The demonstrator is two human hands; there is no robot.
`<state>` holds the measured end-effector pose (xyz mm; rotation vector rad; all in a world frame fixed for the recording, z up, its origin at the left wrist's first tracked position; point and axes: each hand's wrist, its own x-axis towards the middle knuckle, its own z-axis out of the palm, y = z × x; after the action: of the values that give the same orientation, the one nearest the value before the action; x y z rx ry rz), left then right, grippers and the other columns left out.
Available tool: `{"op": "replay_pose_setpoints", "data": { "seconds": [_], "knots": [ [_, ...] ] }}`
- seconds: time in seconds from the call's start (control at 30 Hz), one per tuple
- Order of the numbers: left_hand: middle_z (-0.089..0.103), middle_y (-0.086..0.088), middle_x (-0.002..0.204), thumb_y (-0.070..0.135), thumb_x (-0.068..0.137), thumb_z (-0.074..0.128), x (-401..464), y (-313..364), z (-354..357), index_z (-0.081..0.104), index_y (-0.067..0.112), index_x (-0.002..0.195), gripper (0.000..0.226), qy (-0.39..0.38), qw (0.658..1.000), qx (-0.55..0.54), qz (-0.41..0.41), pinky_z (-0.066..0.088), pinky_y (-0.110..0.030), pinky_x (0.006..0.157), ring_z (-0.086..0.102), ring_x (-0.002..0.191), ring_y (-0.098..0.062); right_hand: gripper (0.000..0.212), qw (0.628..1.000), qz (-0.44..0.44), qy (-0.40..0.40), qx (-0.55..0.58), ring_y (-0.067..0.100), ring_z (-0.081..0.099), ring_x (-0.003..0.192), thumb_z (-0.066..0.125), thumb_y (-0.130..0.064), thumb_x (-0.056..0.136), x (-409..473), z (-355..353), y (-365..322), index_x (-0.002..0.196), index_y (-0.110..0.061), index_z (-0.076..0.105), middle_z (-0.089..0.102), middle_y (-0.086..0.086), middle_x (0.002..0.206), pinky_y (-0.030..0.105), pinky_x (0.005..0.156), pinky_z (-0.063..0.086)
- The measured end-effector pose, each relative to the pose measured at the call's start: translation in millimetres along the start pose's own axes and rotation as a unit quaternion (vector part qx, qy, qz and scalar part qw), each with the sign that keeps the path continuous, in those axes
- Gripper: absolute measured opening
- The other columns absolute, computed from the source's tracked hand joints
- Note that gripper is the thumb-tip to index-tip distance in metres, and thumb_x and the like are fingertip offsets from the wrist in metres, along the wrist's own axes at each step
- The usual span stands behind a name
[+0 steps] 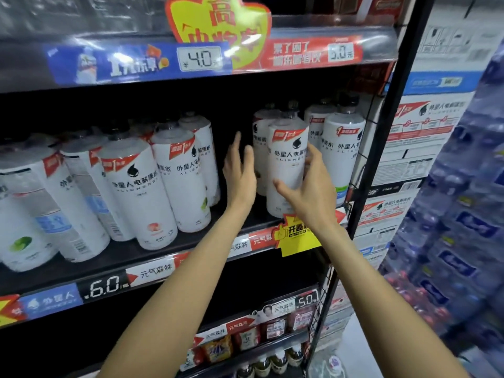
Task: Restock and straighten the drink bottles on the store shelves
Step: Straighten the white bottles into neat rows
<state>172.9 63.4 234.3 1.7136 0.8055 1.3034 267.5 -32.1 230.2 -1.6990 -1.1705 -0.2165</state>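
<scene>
A white drink bottle [286,159] with a black cap and a red corner label stands at the front of the middle shelf [207,255]. My right hand [308,186] grips its lower right side, thumb across the front. My left hand [240,170] is open with straight fingers, just left of the bottle in a dark gap; whether it touches the bottle I cannot tell. More white bottles stand behind and to the right [342,151], and a group [141,184] fills the shelf's left part.
The shelf above carries price strips and a yellow-red promo sign [218,25]. A yellow tag [297,236] hangs on the shelf edge below my right hand. Small bottles [245,342] fill lower shelves. Cardboard cases [417,148] and shrink-wrapped water packs [463,227] stack to the right.
</scene>
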Motion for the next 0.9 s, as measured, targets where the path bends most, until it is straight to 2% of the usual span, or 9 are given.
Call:
{"op": "replay_pose_setpoints", "data": {
  "seconds": [0.17,0.3,0.37,0.47,0.6,0.73,0.77,0.83,0.9],
  "knots": [
    [0.009,0.009,0.161,0.063,0.094,0.025,25.9,1.5,27.4,0.009,0.032,0.152,0.068,-0.017,0.991,-0.127,-0.042,0.011,-0.04,0.12,0.011,0.146,-0.008,0.088,0.998,-0.062,0.012,-0.031,0.023,0.043,0.125,0.072,-0.039,0.081,-1.4,-7.3,2.0,0.148,-0.011,0.022,0.045,0.007,0.138,0.04,0.1,0.042],
    [0.031,0.005,0.155,0.087,0.078,0.031,42.2,-35.1,56.2,0.028,0.044,0.145,0.08,-0.068,0.979,-0.171,-0.088,0.024,-0.053,0.115,0.029,0.143,-0.019,0.09,0.993,-0.072,0.039,-0.084,0.024,0.048,0.111,0.069,-0.05,0.08,2.9,-10.1,2.0,0.148,-0.014,0.025,0.053,0.004,0.128,0.039,0.091,0.04],
    [0.035,0.007,0.153,0.087,0.078,0.03,44.3,-51.6,71.1,0.031,0.046,0.143,0.076,-0.035,0.979,-0.173,-0.101,0.026,-0.053,0.114,0.031,0.142,-0.02,0.09,0.989,-0.08,0.053,-0.111,0.026,0.047,0.104,0.07,-0.051,0.078,4.6,-11.7,3.1,0.148,-0.014,0.027,0.057,0.002,0.124,0.037,0.086,0.035],
    [0.041,0.006,0.149,0.093,0.072,0.029,34.6,-29.0,69.0,0.033,0.044,0.143,0.086,-0.01,0.982,-0.151,-0.11,0.031,-0.054,0.111,0.039,0.137,-0.021,0.09,0.985,-0.094,0.079,-0.12,0.027,0.044,0.105,0.075,-0.044,0.074,5.9,-16.1,5.3,0.146,-0.013,0.031,0.06,0.0,0.121,0.028,0.084,0.022],
    [0.032,0.0,0.152,0.081,0.076,0.021,9.7,17.8,65.1,0.017,0.039,0.15,0.085,0.041,0.989,-0.132,-0.056,0.025,-0.05,0.113,0.032,0.139,-0.024,0.085,0.98,-0.081,0.104,-0.152,0.023,0.033,0.11,0.07,-0.043,0.073,8.1,-20.8,7.2,0.144,-0.011,0.036,0.058,0.002,0.122,0.032,0.087,0.023],
    [0.023,0.0,0.156,0.063,0.083,0.019,8.3,18.6,75.2,0.014,0.03,0.153,0.078,0.031,0.991,-0.123,-0.042,0.011,-0.032,0.111,0.019,0.144,-0.02,0.079,0.961,-0.084,0.133,-0.228,0.028,0.029,0.119,0.064,-0.053,0.073,9.3,-28.3,12.6,0.139,-0.015,0.045,0.041,0.015,0.134,0.042,0.09,0.03],
    [0.023,0.0,0.156,0.063,0.083,0.019,9.9,17.5,76.7,0.014,0.029,0.153,0.078,0.021,0.991,-0.126,-0.045,0.011,-0.032,0.114,0.019,0.144,-0.019,0.078,0.958,-0.082,0.14,-0.237,0.029,0.027,0.124,0.064,-0.055,0.073,9.3,-29.4,14.6,0.138,-0.017,0.046,0.035,0.016,0.139,0.043,0.093,0.029],
    [0.026,-0.001,0.155,0.064,0.083,0.019,10.3,17.2,80.0,0.016,0.028,0.152,0.078,0.008,0.99,-0.13,-0.045,0.014,-0.042,0.119,0.021,0.144,-0.02,0.076,0.952,-0.086,0.154,-0.249,0.032,0.02,0.134,0.061,-0.058,0.074,8.5,-30.9,18.7,0.138,-0.019,0.047,0.024,0.017,0.148,0.045,0.098,0.025],
    [0.027,-0.002,0.155,0.064,0.083,0.018,8.3,19.0,83.0,0.018,0.027,0.152,0.078,0.007,0.991,-0.121,-0.053,0.013,-0.039,0.118,0.022,0.143,-0.02,0.075,0.953,-0.086,0.153,-0.247,0.033,0.013,0.141,0.061,-0.059,0.075,8.1,-31.7,22.7,0.139,-0.021,0.047,0.02,0.019,0.153,0.047,0.103,0.022]
  ]
}}
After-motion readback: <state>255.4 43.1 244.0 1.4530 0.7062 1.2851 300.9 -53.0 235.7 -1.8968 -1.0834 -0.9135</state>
